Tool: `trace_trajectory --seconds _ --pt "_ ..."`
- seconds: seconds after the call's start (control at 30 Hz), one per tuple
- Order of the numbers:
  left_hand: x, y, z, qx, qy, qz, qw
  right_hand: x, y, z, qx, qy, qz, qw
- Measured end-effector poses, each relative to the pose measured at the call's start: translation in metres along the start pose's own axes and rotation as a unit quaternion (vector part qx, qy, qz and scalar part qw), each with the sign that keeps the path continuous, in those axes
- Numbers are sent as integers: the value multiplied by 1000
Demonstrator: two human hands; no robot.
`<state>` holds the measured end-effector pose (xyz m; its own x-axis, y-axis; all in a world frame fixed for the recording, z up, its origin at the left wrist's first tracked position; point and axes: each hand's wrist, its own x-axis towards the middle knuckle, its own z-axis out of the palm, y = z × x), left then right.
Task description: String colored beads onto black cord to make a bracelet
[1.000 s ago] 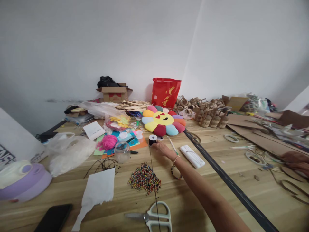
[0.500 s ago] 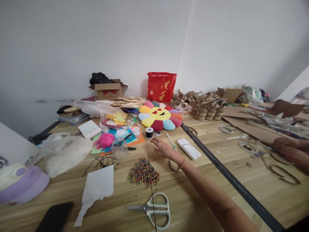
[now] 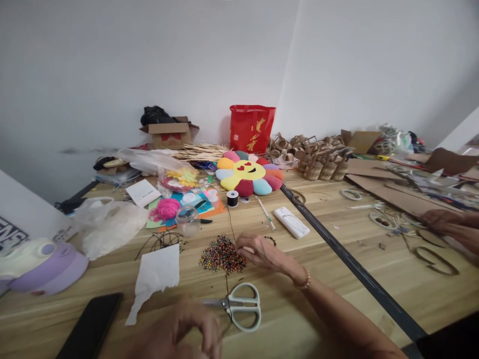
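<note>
My right hand (image 3: 258, 252) is at the right edge of a pile of small multicoloured beads (image 3: 220, 254). Its thumb and fingers are pinched together where the black cord (image 3: 231, 222) meets the fingertips. That cord leads down from a black spool (image 3: 232, 198), shows again below the beads, and crosses the white-handled scissors (image 3: 245, 305). My left hand (image 3: 187, 326) is low in the frame, left of the scissor handles, with fingers curled; motion blur hides whether it holds anything. A dark beaded bracelet (image 3: 270, 241) lies just behind my right hand.
Torn white paper (image 3: 159, 269) and a black phone (image 3: 92, 324) lie left. Behind are a clear jar (image 3: 187, 220), pink yarn (image 3: 164, 209), a flower cushion (image 3: 250, 172) and a white power bank (image 3: 292, 222). Another person's hands (image 3: 449, 224) work at right beyond a dark strip (image 3: 337, 254).
My right hand has come down from beside the spool to the beads. My left hand has entered at the bottom. The cord, straight before, now bends and hangs slacker.
</note>
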<state>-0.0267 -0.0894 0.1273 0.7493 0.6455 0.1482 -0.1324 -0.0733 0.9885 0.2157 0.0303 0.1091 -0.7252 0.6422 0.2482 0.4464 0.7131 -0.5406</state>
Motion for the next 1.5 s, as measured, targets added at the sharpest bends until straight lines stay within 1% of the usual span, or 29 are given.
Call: trace_trajectory --seconds 0.07,0.1,0.13,0.2,0.27,0.33,0.43,0.53,0.67,0.73,0.8,0.9,1.0,1.07,1.17,1.2,1.23,1.3,1.33,1.4,1.5 --pt "3 2 -13 -46 27 -25 998 -3 13 -5 18 25 23 999" --pt "5 1 -21 -63 72 -39 995 -4 21 -8 19 39 33 998" --pt "6 0 -29 -59 130 -50 989 -4 30 -10 38 62 54 996" --pt "10 -6 -43 -57 195 -61 977 -3 48 -14 56 78 74 993" --pt "13 -15 -56 -68 237 -60 967 2 67 -17 137 118 105 978" --pt "17 -23 -65 -83 273 -68 956 8 85 -20 225 159 147 950" --pt "21 -29 -73 -93 300 -71 947 18 111 -24 233 186 166 940" --pt "22 -30 -77 -92 316 -80 941 29 135 -26 205 215 182 937" --pt "22 -35 -82 -82 331 -93 936 40 162 -23 115 258 210 936" --pt "22 -39 -84 -73 335 -99 934 43 170 -18 63 272 219 935" --pt "22 -44 -85 -62 335 -108 934 43 172 -12 19 270 219 938" --pt "24 -50 -86 -31 323 -127 937 39 167 -3 -30 234 201 951" --pt "31 -51 -83 24 310 -141 940 35 152 3 -69 186 186 962" --pt "37 -50 -80 62 303 -148 939 35 135 6 -90 172 176 965" --pt "46 -48 -76 95 295 -161 937 38 96 11 -94 136 136 977" --pt "49 -48 -75 101 295 -165 936 38 81 12 -81 114 109 984" --pt "52 -49 -74 106 290 -165 937 39 65 14 -38 82 68 994" --pt "57 -51 -72 116 289 -159 937 38 37 17 60 16 4 998" --pt "59 -52 -72 121 296 -152 935 37 24 19 95 -20 -11 995" --pt "62 -54 -70 135 304 -136 933 36 7 22 142 -61 -25 988" --pt "66 -54 -69 149 294 -117 937 35 -3 24 137 -29 -9 990"
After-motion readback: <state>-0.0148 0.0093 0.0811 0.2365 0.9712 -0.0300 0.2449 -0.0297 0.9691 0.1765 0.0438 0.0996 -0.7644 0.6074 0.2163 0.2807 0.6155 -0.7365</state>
